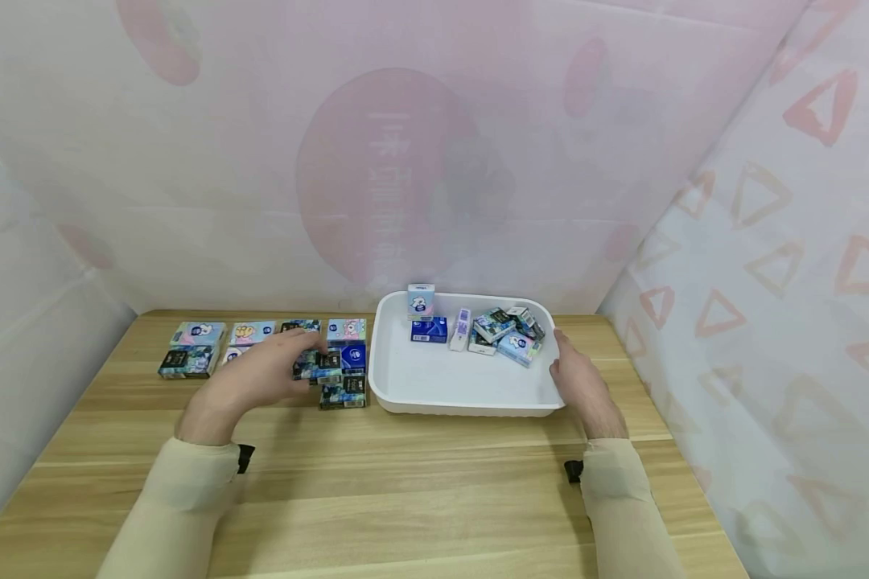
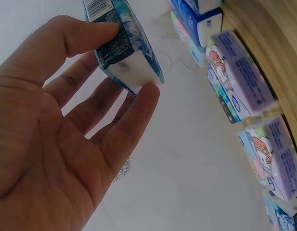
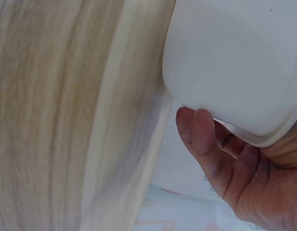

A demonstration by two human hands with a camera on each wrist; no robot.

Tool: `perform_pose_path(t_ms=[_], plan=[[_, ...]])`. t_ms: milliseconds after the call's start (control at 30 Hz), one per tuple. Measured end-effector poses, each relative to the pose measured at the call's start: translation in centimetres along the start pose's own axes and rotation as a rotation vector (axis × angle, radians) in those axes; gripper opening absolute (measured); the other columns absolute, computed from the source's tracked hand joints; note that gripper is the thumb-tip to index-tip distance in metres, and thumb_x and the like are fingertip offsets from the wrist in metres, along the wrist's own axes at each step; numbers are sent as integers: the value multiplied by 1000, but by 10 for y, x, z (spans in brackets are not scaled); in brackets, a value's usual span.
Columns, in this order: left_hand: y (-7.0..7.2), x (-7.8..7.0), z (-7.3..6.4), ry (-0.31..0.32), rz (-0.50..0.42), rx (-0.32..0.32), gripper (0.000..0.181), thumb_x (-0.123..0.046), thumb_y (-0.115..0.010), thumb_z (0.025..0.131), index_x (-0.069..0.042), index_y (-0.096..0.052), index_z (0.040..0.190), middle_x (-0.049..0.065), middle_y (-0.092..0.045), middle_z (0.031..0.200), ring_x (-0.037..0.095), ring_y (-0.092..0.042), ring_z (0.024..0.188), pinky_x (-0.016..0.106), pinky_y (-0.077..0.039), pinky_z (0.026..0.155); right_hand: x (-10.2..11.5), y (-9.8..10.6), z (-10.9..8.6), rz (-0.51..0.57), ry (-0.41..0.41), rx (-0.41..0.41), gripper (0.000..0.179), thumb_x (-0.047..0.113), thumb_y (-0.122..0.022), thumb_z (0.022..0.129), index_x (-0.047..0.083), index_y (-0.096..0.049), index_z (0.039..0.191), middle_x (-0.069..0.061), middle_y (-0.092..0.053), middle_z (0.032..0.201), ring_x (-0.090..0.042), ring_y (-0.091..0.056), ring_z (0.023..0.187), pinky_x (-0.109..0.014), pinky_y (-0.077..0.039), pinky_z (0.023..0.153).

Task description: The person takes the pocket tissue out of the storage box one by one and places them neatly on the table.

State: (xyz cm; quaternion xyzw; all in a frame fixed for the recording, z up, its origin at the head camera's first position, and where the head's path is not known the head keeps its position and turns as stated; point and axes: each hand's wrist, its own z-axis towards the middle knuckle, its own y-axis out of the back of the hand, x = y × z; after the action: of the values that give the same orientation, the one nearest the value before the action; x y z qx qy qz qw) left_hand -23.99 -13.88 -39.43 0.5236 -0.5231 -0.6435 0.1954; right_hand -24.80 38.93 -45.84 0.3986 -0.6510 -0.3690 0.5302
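My left hand (image 1: 271,366) pinches a dark floral pocket tissue pack (image 2: 129,62) between thumb and fingers. In the head view it is over the packs laid out on the left of the table. Close by its fingertips are a blue pack (image 1: 353,359), a dark pack (image 1: 343,392) and a pink-and-blue pack (image 1: 347,329). The right hand (image 1: 582,382) grips the right end of a white tray (image 1: 471,394). Seen from the right wrist, its curled fingers (image 3: 203,134) lie against the tray's outer wall below the rim; the thumb is hidden there.
Inside the tray, a jumble of packs (image 1: 510,334) lies at the right, with a blue pack (image 1: 429,329) and a purple-white one (image 1: 460,330) further left. A light blue pack (image 1: 421,301) stands at the back rim. A printed curtain (image 1: 261,241) hangs behind the wooden table (image 1: 405,498).
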Motion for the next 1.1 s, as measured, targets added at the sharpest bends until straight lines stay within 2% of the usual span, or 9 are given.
perform_pose_path(t_ms=[233,400,533,633,767,1100], plan=[[1,17,-8,26,-9,26,55,0,-93,93,-2,-73,144,27,-74,150,54,-71,139,71,-64,114,-1,1,-1,2,7,7,71,6,-49,120,-2,-20,185,-43,-53,170,-54,-76,131,-70,-66,110],[2,26,-14,54,2,51,56,0,-93,94,0,-72,145,30,-73,151,55,-71,139,72,-62,116,-2,0,-1,1,16,-2,71,6,-50,120,-2,-21,185,-43,-55,168,-55,-77,131,-70,-65,111],[2,35,-17,53,16,66,54,2,-94,93,2,-72,143,31,-75,147,56,-71,138,73,-63,114,-1,0,-2,7,9,6,71,8,-49,121,-1,-21,185,-41,-52,172,-56,-75,136,-71,-64,114],[0,40,-17,48,29,73,52,4,-95,92,2,-73,139,30,-76,144,56,-72,135,72,-64,112,0,0,-2,7,8,12,71,8,-48,121,-1,-21,185,-42,-52,171,-55,-76,133,-70,-65,112],[-3,43,-16,58,43,91,49,6,-94,90,0,-75,135,29,-76,144,56,-72,137,72,-63,114,0,0,-1,3,8,13,70,8,-48,121,-1,-21,185,-42,-52,171,-53,-77,128,-69,-67,107],[-10,41,-15,95,45,130,49,9,-92,89,-2,-78,135,31,-74,149,57,-70,140,72,-62,118,-2,-1,-1,11,-1,16,72,8,-48,121,0,-19,186,-42,-52,171,-54,-77,130,-68,-67,110]])
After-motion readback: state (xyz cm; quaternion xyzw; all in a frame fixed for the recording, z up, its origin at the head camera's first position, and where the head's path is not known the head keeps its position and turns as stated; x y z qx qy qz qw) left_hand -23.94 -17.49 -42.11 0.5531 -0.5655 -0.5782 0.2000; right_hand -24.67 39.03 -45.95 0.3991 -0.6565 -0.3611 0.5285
